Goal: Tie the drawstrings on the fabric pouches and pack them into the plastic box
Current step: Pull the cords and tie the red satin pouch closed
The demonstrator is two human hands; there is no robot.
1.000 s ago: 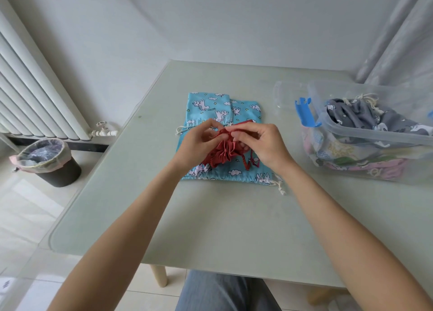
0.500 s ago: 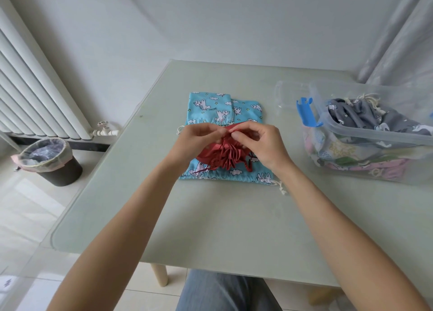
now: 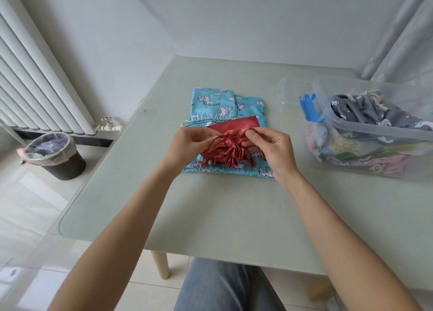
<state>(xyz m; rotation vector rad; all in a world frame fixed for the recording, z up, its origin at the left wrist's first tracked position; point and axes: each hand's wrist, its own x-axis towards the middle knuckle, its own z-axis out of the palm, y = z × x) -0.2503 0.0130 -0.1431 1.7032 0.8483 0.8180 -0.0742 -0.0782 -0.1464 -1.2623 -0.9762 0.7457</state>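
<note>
A red satin pouch (image 3: 230, 153) with its mouth gathered lies on top of blue cartoon-print pouches (image 3: 212, 102) in the middle of the table. My left hand (image 3: 187, 144) pinches a red drawstring on the left side of the gathered mouth. My right hand (image 3: 273, 146) pinches the red drawstring on the right side. The cords cross between my hands above the ruffle. A clear plastic box (image 3: 384, 132) at the right holds several pouches, a grey one on top.
The box's blue latch (image 3: 310, 109) sticks up on its left end, and a clear lid (image 3: 293, 92) lies behind it. The pale green table (image 3: 210, 217) has its front edge near my knees. A radiator and a lined waste bin (image 3: 52, 154) stand at the left.
My hands have drawn slightly apart, pulling the red drawstrings outward. More of the flat red pouch body shows behind the ruffle.
</note>
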